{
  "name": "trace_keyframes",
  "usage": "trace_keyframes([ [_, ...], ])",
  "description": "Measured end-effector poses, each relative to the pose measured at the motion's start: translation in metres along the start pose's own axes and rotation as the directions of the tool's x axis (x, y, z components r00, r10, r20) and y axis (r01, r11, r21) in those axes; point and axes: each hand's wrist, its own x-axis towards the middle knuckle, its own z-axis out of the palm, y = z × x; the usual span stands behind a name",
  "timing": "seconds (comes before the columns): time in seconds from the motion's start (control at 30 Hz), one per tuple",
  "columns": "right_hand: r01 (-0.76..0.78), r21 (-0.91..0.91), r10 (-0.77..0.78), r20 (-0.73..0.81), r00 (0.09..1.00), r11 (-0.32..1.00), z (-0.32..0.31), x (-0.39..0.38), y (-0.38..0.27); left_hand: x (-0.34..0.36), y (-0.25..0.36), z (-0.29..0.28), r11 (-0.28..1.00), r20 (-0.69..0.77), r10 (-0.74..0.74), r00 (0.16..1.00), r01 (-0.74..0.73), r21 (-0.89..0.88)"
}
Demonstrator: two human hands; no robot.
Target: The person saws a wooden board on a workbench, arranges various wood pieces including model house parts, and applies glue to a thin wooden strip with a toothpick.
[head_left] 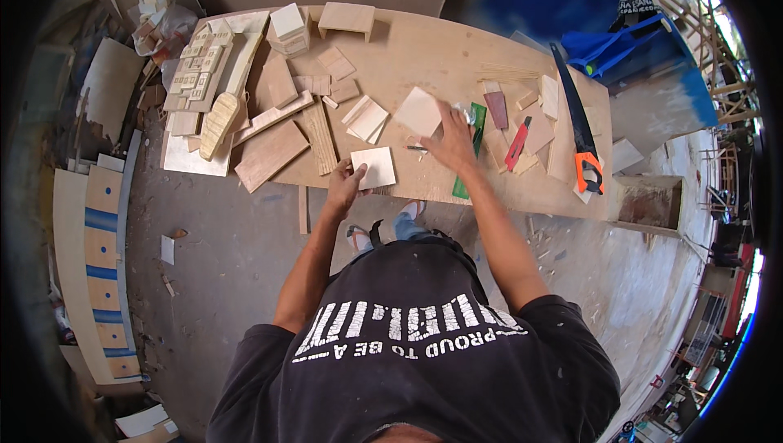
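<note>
Just below the middle of the frame, at the near edge of the counter (424, 35), a pale square board (377, 167) is pinched at its left side by the left hand (347, 184), thumb on top; whether the board is lifted or resting I cannot tell. Farther up and to the right, the right hand (453, 137) is spread with thumb and fingers apart, its fingertips at the right edge of a second square board (418, 111); whether it grips that board does not show. The two hands are well apart from each other.

To handle these boards well, hold the thin wood by its edges, keep the thumb light on the face, and set the near board fully on the counter so that no corner hangs over. A pencil (416, 148) lies between the boards, so lift rather than drag to avoid rolling it. Right of centre, the green strip (462, 188) and the red utility knife (518, 145) lie near the right forearm; best to keep the wrist clear of the knife
</note>
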Motion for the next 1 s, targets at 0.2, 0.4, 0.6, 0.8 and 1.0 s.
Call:
trace_keyframes([
  [0.2, 0.004, -0.408, -0.004, 0.002, 1.0, 0.913, 0.008, 0.062, 0.005, 0.0, -0.007, 0.002, 0.533, 0.014, 0.496, 0.868, -0.317, 0.784],
  [0.4, 0.067, -0.396, 0.031, 0.236, 0.971, 0.916, 0.018, 0.082, 0.004, -0.023, 0.021, 0.017, 0.236, 0.117, 0.586, 0.802, -0.307, 0.922],
  [0.6, 0.131, -0.281, -0.157, -0.074, 0.985, 0.951, -0.012, 0.049, 0.017, -0.023, 0.034, 0.021, 0.235, 0.186, 0.456, 0.87, -0.319, 0.918],
  [0.8, -0.417, -0.314, 0.21, -0.524, 0.825, 0.853, -0.053, -0.031, 0.131, -0.003, 0.016, 0.01, 0.096, 0.379, 0.477, 0.793, -0.476, 0.874],
  [1.0, -0.461, -0.223, 0.311, -0.489, 0.815, 0.859, -0.04, -0.058, 0.194, -0.011, 0.019, 0.038, 0.076, 0.472, 0.471, 0.745, -0.567, 0.82],
])
